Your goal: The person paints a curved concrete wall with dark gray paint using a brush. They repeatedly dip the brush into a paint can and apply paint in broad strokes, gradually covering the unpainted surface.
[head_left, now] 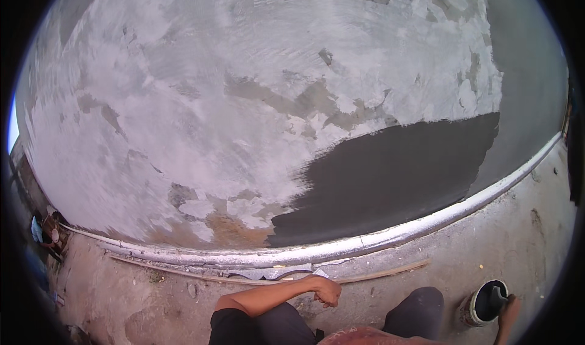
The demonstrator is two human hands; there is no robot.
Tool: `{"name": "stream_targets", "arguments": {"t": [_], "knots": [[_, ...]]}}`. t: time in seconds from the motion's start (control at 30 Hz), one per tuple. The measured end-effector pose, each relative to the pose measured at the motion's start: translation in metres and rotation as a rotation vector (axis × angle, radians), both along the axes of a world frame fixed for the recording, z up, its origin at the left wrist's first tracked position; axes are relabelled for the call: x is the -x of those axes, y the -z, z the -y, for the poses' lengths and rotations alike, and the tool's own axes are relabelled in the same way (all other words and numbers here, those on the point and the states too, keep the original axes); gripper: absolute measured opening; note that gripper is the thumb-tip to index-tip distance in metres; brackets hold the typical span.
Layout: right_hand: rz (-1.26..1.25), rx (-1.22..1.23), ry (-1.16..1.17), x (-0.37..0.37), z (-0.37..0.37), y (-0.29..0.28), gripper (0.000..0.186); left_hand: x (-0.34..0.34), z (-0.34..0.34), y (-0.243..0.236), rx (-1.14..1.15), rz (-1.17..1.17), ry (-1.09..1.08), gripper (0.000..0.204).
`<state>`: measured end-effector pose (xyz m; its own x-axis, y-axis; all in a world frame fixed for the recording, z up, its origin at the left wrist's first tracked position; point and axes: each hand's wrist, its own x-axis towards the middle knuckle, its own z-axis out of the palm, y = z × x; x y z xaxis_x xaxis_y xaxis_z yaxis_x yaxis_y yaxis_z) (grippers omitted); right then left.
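At the lower right, my right hand (509, 308) is closed around what looks like a paintbrush (496, 297), its end coated in grey. The brush is at the mouth of a round bucket (468, 314) with a pale, smeared outside and dark paint inside. My left hand (328, 291) hangs in front of my knees, fingers curled in and nothing visible in them. Ahead rises a wall (201, 119) with rough pale-grey patches. A fresh dark-grey painted area (399, 174) covers its lower right part, with ragged brushed edges.
A white-splashed pipe or ledge (365, 242) runs along the wall's foot. On the dirt ground (158, 308) lies a long wooden strip (390, 273), with a dark hose-like loop near its middle. Another person (41, 232) is at the far left. Smooth grey wall (527, 95) continues right.
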<state>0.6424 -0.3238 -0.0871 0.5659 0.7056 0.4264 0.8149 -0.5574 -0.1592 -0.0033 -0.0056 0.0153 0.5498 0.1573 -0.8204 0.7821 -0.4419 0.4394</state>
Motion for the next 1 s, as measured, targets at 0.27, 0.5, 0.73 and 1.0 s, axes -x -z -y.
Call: {"name": "stream_targets", "arguments": {"t": [0.27,0.5,0.73,1.0], "knots": [[-0.909,-0.071,-0.189,0.044,-0.033,-0.077,0.015,0.003,0.001,-0.012,-0.036,-0.046,-0.004,0.035],[-0.120,0.076,-0.138,0.062,-0.036,-0.101,0.014,0.010,0.007,-0.024,-0.090,-0.064,0.050,0.032],[0.203,0.127,-0.126,0.069,-0.031,-0.079,0.003,-0.010,0.003,-0.029,-0.086,-0.163,-0.014,0.031],[0.004,-0.071,0.061,0.105,-0.018,-0.127,0.015,-0.003,-0.001,-0.017,-0.047,-0.149,-0.026,0.033]]}}
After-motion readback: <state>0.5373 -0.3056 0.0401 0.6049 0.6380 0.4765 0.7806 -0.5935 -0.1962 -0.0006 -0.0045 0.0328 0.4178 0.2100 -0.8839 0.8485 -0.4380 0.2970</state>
